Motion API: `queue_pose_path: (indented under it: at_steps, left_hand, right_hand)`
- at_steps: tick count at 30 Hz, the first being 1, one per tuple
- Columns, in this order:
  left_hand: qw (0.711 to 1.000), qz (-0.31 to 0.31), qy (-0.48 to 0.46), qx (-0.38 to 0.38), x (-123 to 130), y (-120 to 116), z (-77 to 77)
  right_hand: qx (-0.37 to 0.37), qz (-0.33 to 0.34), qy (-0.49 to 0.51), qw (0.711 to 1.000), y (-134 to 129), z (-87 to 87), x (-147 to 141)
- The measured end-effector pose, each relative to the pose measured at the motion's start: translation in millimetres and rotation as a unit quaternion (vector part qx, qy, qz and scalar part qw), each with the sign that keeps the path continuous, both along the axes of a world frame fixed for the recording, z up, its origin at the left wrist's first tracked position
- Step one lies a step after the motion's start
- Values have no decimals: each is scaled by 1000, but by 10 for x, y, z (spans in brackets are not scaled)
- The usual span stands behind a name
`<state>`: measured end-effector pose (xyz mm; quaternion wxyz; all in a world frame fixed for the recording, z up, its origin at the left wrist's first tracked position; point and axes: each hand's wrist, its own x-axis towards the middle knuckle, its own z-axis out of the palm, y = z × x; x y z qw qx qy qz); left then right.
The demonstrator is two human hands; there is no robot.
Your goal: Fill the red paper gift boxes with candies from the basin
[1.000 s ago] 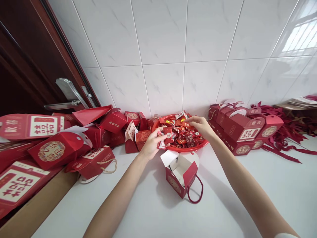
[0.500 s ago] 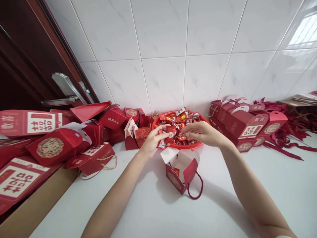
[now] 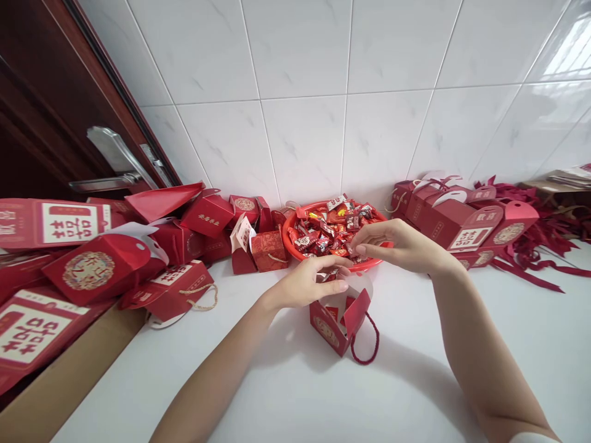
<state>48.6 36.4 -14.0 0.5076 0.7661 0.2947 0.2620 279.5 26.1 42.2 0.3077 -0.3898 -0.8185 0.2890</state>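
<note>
An open red gift box (image 3: 325, 326) with a dark red rope handle stands on the white table, red packets inside it. Over its back edge is my left hand (image 3: 307, 283), its fingers apart and nothing visible in them. Behind the box sits a red basin (image 3: 287, 243) full of red-wrapped candies (image 3: 330, 229). My right hand (image 3: 392, 243) is at the basin's right front edge, thumb and fingertips brought near each other by the candies; whether they hold one is too small to tell.
Red boxes (image 3: 95, 267) are piled at the left, partly over a cardboard edge (image 3: 78, 363). More boxes (image 3: 455, 224) and dark red ribbons (image 3: 526, 246) lie at the right. A tiled wall (image 3: 305, 147) rises behind; a door handle (image 3: 111, 178) is at the upper left.
My left hand has moved from the basin's left side toward me, over the box, and let go of a red packet. Another red packet now shows in the box. My right hand stays by the candies.
</note>
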Motion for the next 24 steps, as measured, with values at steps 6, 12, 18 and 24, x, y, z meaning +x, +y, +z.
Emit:
queue_pose_path:
  at_steps: [6,12,18,24]
  left_hand:
    - [1000,-23,17,6,-40,2,8]
    - [962,-43,228,144,-149,-120,210]
    - [929,-49,333,152,-167,-309,279]
    - [922,-43,365,123,-137,-439,266]
  right_hand:
    - [-11,99,-111,989,-85,13,-16]
    - [-65,197,-191,959,-159,-45,-28]
    - [-113,240,-240,934,-210,-67,33]
    - [-37,72,-125,989,80,-63,251]
